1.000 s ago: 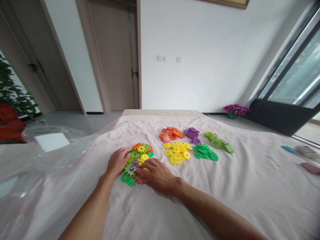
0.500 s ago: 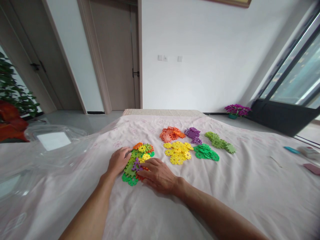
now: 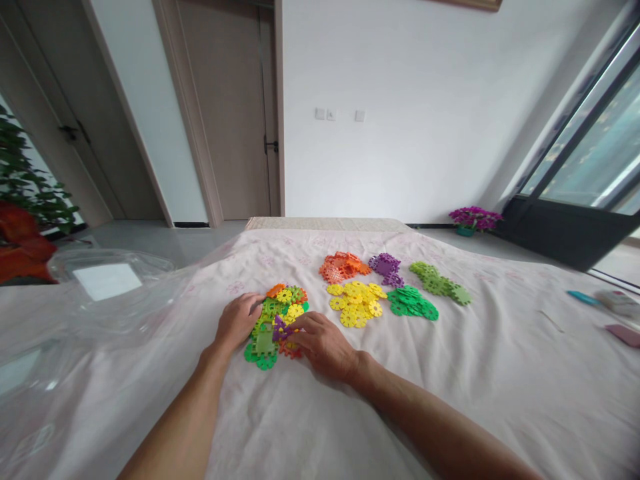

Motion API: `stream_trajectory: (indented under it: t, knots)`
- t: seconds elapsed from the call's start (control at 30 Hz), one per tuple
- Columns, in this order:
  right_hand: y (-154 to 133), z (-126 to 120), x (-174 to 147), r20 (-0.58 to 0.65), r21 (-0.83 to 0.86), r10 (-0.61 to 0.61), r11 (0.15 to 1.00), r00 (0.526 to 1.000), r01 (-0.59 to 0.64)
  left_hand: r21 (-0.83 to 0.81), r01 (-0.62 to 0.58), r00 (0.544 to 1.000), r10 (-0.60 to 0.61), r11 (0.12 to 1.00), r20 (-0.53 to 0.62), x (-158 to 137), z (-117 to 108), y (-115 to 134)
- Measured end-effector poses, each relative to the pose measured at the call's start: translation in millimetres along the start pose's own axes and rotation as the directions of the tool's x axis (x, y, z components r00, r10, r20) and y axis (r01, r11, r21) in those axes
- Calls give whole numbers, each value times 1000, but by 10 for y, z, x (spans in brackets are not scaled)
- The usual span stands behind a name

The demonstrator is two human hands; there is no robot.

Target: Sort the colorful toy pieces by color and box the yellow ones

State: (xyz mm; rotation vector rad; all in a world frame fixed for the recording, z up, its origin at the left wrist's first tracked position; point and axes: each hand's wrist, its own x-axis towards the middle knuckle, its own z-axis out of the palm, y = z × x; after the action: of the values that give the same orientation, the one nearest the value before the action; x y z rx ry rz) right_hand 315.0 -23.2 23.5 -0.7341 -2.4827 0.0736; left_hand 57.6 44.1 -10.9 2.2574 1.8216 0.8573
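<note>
Pale pink cloth (image 3: 400, 407), wrinkled, spread under pretty much everything. Off to the left, clear plastic container (image 3: 125, 317) with a white label (image 3: 107, 281). Next down, mixed heap (image 3: 265, 340) of notched pieces in greens, yellow, orange and purple, right between both hands and touching both. Right hand (image 3: 325, 345) at the heap's right side, palm down, thumb and fingertips drawn in close together. Left hand (image 3: 239, 321) along the heap's left edge, loosely curved, thumb apart from fingers, just resting there; can't tell about anything under the palm. Beyond the right hand, the sorted stuff: yellow pile (image 3: 356, 303) nearest, lime pile (image 3: 440, 285) farthest right, orange pile (image 3: 345, 267) just behind the yellow, green pile (image 3: 413, 303) just right of it, little purple pile (image 3: 385, 265) beside the orange. Smallest of all, single purple piece (image 3: 281, 329), pinched at the right fingertips, over the heap's right half. Can't tell if lifted clear.
</note>
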Motion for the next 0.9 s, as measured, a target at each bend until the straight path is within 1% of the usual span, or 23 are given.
stream_trajectory:
  t: [0.1, 0.27, 0.37, 0.43, 0.47, 0.53, 0.63, 0.73, 0.8, 0.83, 0.9]
  knots:
    - [21, 19, -12, -30, 46, 6, 999, 1000, -5, 1, 1, 1000, -1, 1000, 1, -1, -3, 8]
    - [65, -7, -17, -124, 106, 39, 994, 991, -25, 6, -4, 1000, 4, 1000, 4, -1, 15, -19]
    - [160, -76, -18, -215, 134, 122, 986, 969, -94, 15, 1, 1000, -1, 1000, 14, 2, 26, -38]
    - [291, -135, -31, -298, 151, 205, 974, 932, -166, 15, 4, 1000, -4, 1000, 22, 4, 25, -39]
    - [379, -167, -44, -339, 156, 255, 964, 905, -214, 13, 5, 1000, -5, 1000, 23, 5, 21, -35]
    - [594, -243, -92, -414, 158, 359, 933, 836, -322, 10, 5, 1000, -5, 1000, 23, 5, 13, -26]
    - [964, -396, -216, -518, 162, 478, 869, 710, -467, 11, 0, 1000, -1, 1000, 18, 1, 8, -22]
    - [1319, -595, -395, -620, 176, 538, 805, 571, -567, 17, -1, 1000, 0, 1000, 16, -3, 12, -29]
    - [1521, -729, -534, -668, 191, 584, 733, 460, -653, 21, 2, 1000, -2, 1000, 14, -4, 13, -29]
    - [1610, -788, -605, -683, 194, 602, 695, 414, -692, 22, 5, 1000, -5, 1000, 13, -3, 12, -26]
    - [1763, -880, -742, -697, 192, 630, 625, 343, -757, 25, 13, 1000, -14, 1000, 15, -1, 9, -15]
